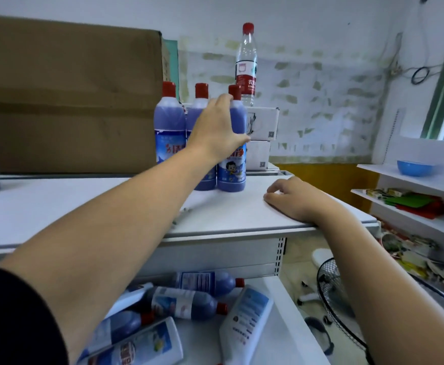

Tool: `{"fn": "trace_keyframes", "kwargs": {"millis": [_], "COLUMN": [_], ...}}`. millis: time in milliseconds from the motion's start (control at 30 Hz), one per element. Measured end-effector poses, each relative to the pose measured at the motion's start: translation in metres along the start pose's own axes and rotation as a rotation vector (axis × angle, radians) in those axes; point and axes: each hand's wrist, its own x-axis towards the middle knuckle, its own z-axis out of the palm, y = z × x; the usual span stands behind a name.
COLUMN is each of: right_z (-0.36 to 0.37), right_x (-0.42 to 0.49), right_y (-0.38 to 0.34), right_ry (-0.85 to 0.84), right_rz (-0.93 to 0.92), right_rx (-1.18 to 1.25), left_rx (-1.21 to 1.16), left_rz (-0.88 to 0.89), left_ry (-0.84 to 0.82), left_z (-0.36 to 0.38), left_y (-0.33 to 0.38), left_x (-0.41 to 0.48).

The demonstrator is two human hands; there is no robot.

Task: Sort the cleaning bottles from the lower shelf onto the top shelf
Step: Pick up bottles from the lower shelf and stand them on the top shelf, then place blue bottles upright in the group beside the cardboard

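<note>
The left hand (215,127) curls fingers (222,100) round 1 blue bottle (231,175); right hand (292,200) lies loose on top shelf (57,206).

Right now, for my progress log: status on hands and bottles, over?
Left hand grips rightmost blue bottle, upright on top shelf. Right hand rests empty on that shelf. Several bottles lie on lower shelf. Nothing in the way.

Single head-worn wide-angle view, facing forward and down.
It sits close above the top shelf (57,206), whose front edge crosses mid-frame; the lower shelf (284,338) shows beneath.
</note>
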Motion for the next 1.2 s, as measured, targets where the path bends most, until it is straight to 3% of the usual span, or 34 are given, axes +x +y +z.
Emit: {"fn": "trace_keyframes", "kwargs": {"millis": [100,233,300,667,1067,1200], "right_z": [-0.003,-0.009,-0.009,0.035,0.095,0.116], "right_x": [-0.004,-0.014,-0.023,-0.057,-0.139,-0.176], "right_y": [-0.005,-0.017,-0.030,-0.221,-0.440,-0.505], "right_ry": [-0.015,-0.054,-0.068,-0.118,0.021,0.064], "right_rz": [-0.006,0.042,0.067,-0.193,-0.370,-0.433], "right_rx": [0.006,0.016,0.014,0.040,0.094,0.125], "left_rx": [0.081,0.257,0.240,0.242,0.388,0.404], "left_rz": [0.114,-0.038,-0.088,-0.240,-0.338,-0.366], "left_ry": [-0.021,-0.642,-0.781,-0.762,-0.387,-0.353], "left_z": [-0.009,-0.042,-0.065,-0.219,-0.428,-0.485], "left_y": [-0.014,-0.050,-0.068,-0.154,-0.278,-0.314], "left_x": [-0.027,-0.060,-0.078,-0.161,-0.296,-0.348]}}
